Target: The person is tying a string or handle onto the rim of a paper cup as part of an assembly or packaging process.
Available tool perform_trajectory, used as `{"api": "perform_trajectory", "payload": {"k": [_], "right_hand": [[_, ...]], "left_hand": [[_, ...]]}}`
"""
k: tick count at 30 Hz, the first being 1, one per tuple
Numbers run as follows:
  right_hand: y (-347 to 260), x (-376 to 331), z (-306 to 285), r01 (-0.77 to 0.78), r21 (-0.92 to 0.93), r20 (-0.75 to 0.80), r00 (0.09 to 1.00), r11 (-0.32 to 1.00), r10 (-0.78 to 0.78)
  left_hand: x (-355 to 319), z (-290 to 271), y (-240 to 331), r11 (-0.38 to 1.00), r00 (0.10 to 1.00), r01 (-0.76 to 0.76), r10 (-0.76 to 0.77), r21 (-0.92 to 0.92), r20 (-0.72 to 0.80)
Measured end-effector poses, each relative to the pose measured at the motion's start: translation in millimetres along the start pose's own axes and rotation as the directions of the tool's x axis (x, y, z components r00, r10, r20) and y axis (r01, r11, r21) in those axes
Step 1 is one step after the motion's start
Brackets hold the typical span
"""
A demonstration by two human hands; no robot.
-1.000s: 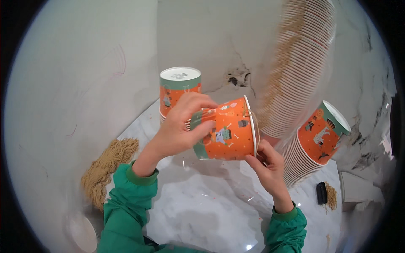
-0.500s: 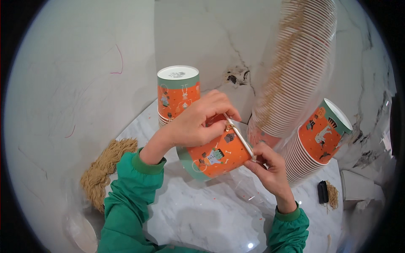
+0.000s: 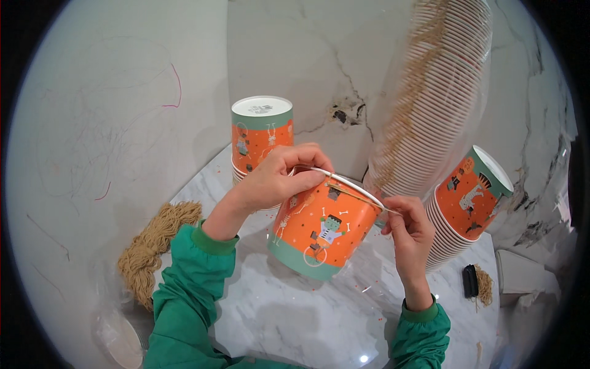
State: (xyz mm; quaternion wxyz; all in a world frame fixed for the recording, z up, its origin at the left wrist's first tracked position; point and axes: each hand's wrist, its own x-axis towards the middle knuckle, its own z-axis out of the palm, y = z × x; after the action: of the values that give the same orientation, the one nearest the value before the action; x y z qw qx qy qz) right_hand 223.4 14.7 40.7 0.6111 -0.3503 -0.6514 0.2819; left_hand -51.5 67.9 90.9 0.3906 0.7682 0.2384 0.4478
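Note:
An orange paper bucket point(image 3: 353, 224) with a green base band and cartoon figures is tilted in front of me, its white rim up and away. My left hand point(image 3: 273, 181) grips it at the rim, thumb outside. A thin tan cord point(image 3: 350, 192) runs just under the rim across the printed side. At the rim's right end, my right hand point(image 3: 410, 237) pinches the cord between thumb and fingers. The bucket's inside is mostly hidden.
Upside-down stacks of matching buckets stand behind left point(image 3: 261, 126) and at right point(image 3: 470, 194). A tall bagged stack of cups point(image 3: 433, 92) leans between them. A tan yarn hank point(image 3: 153, 246) lies left; a small black object point(image 3: 470, 281) beside cord pieces point(image 3: 485, 286) lies right on the marble table point(image 3: 270, 313).
The bucket has turned more upright, showing more of its printed side. My right hand has moved up and right with the cord. My left hand has shifted slightly down, still at the rim.

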Motion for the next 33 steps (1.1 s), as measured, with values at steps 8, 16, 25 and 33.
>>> {"api": "perform_trajectory", "payload": {"k": [8, 16, 25, 33], "right_hand": [[4.2, 6.7, 2.0, 0.108, -0.209, -0.046, 0.992, 0.972, -0.120], [21.4, 7.4, -2.3, -0.082, -0.064, -0.060, 0.995, 0.995, 0.078], [17.7, -0.8, 13.5, -0.336, 0.130, 0.105, 0.940, 0.933, 0.324], [14.0, -3.1, 25.3, -0.344, 0.348, 0.057, 0.936, 0.872, 0.346]], "left_hand": [[-11.1, 25.5, 13.2, 0.972, 0.970, -0.148, 0.179, 0.184, -0.166], [-14.5, 38.6, 14.8, 0.718, 0.799, -0.343, 0.562, 0.605, -0.214], [-14.6, 42.6, 0.3, 0.807, 0.677, -0.308, 0.558, 0.504, -0.480], [-15.2, 58.6, -7.1, 0.978, 0.780, -0.197, 0.118, -0.063, -0.615]]}}
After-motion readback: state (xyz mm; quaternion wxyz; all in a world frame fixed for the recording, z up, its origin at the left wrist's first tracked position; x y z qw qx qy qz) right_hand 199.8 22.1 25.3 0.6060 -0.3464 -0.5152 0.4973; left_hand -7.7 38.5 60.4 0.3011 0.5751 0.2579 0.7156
